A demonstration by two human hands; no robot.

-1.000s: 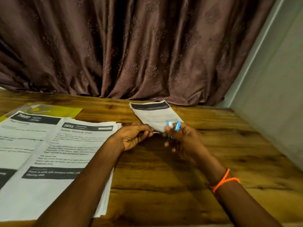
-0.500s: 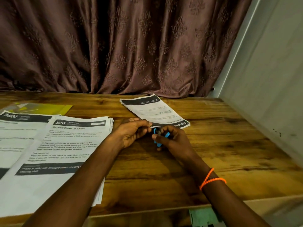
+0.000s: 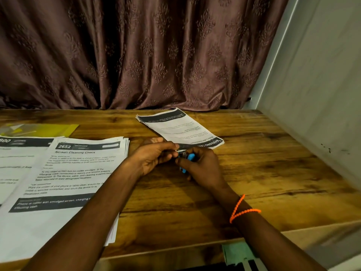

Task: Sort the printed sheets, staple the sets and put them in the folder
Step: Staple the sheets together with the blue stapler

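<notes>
Head view shows the right hand [image 3: 203, 169] curled round a small blue stapler [image 3: 187, 157], whose blue body peeks out above and below the fingers. Its mouth sits at the near corner of a set of printed sheets [image 3: 181, 128]. The left hand [image 3: 154, 158] meets it there, fingertips pinching at that same corner, though the contact is too small to read exactly. From this grip the set runs away and slightly leftward across the wooden table [image 3: 263, 173], its long axis diagonal, with the far short edge lying toward the curtain [image 3: 146, 55]. Both hands touch the corner; the right, holding the tool, seems the 1 that will do the pressing. The set looks like a few thin white pages with dark header bands at both ends, text upside down to the wearer, edges a little fanned. Left of the grip lies a larger stack of sheets [image 3: 78, 173] headed 2652, partly under the left forearm. Beyond that stack sits a yellow folder [image 3: 48, 129]. Stapling this corner appears to be the step in hand.
</notes>
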